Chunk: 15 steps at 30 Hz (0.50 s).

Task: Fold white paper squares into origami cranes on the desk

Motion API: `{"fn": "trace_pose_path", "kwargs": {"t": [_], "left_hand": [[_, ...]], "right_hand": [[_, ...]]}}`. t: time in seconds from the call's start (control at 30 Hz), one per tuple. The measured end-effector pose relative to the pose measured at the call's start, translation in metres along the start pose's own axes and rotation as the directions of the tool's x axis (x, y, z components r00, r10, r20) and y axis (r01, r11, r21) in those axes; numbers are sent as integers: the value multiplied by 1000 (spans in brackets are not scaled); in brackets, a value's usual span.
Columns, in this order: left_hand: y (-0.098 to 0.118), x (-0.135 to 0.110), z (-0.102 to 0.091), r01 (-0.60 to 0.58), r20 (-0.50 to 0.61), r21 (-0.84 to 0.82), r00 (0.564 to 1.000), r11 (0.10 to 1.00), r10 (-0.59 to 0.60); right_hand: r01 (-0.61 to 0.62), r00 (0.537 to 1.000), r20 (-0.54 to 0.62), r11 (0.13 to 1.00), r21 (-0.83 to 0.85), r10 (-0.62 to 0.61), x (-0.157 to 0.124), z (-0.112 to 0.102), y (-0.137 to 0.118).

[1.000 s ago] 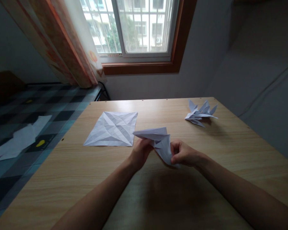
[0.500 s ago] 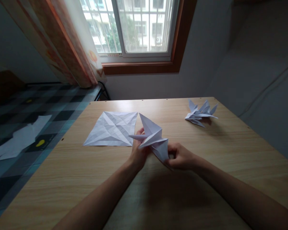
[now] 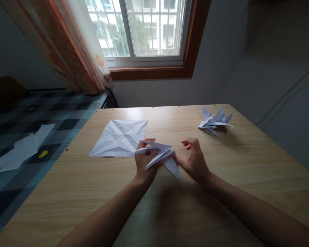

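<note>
A folded white paper origami piece (image 3: 161, 156) with several pointed flaps is held over the middle of the table. My left hand (image 3: 145, 164) is closed on it from the left and below, its fingers partly hidden by the flaps. Beside the right end of the piece is my right hand (image 3: 194, 161), its fingers apart and curved, with the thumb close to or touching a flap. Behind my left hand, a creased square sheet of paper (image 3: 118, 137) lies flat.
On the wooden table (image 3: 92, 192), a cluster of folded paper pieces (image 3: 215, 121) sits at the back right. Left of the table, loose paper strips (image 3: 23, 147) lie on a checked bedspread (image 3: 5, 192). A window (image 3: 154, 31) and a curtain (image 3: 72, 44) stand beyond.
My right hand has let go of the origami's right side and opened, lifting slightly. The origami has tilted in my left hand, its tall upper flap now lying lower.
</note>
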<state>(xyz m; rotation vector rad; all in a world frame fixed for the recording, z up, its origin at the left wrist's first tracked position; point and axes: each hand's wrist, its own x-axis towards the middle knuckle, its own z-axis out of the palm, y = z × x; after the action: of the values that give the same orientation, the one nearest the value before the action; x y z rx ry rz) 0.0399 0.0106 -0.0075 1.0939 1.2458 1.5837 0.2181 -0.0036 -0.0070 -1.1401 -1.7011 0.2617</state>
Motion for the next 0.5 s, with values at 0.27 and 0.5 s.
{"fn": "trace_pose_path", "kwargs": {"t": [0.27,0.5], "left_hand": [[9,-13,9,-183,85,72,981,980,177],[11,8,-2,-127,-45,118,990,985,133]], "right_hand": [[470,882,10,879,-85,-471,-5,-3,-13],[-140,979,-140,987,75,150,5,1,7]]}}
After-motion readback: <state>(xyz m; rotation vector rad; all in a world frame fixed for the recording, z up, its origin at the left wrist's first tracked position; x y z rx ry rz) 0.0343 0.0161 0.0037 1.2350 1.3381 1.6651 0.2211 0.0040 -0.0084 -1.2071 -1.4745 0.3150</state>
